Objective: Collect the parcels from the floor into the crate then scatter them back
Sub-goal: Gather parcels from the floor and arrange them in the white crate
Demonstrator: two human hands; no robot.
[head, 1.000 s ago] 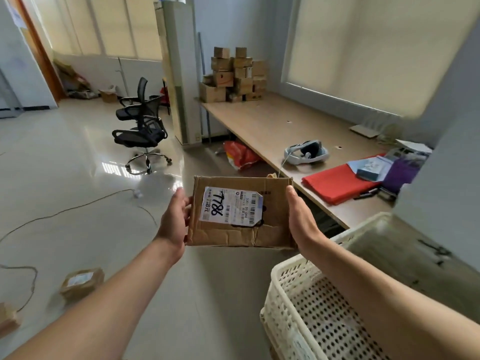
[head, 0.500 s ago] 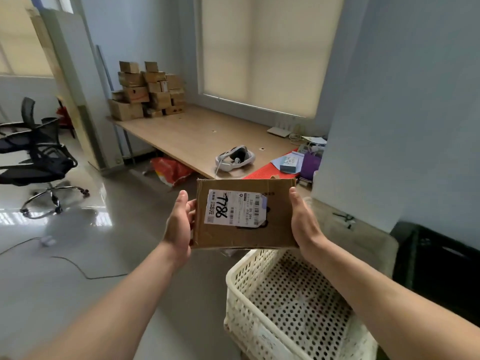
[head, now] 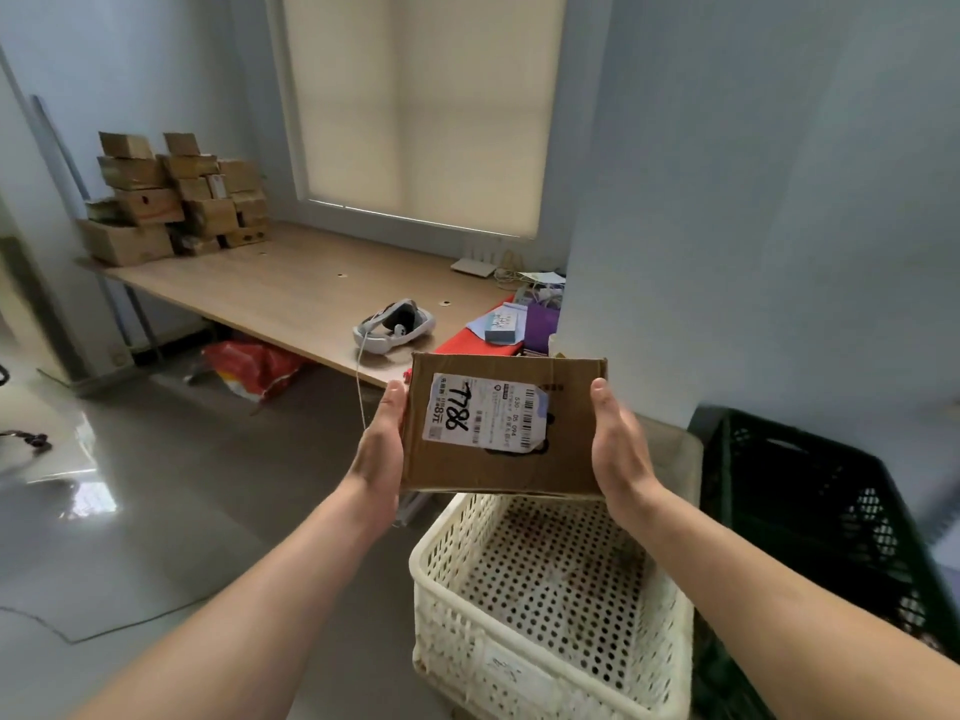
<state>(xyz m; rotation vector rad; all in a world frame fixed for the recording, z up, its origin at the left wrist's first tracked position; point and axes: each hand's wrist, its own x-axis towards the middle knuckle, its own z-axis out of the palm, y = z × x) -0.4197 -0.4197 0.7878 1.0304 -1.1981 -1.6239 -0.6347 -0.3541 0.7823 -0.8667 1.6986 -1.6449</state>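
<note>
Grey floor (head: pixel 197 532), wht crate (head: pixel 524 672) under held pkg (head: pixel 566 462)

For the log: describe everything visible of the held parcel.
The parcel is a flat brown cardboard box, creased and scuffed at the edges. A white label on its top face bears barcodes and a handwritten 7786. It is tilted toward the camera, in the air above the far end of the white crate. The left hand holds its left edge, the right hand its right.

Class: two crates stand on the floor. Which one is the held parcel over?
The white crate, beneath the parcel; the dark crate stands off to its right.
</note>
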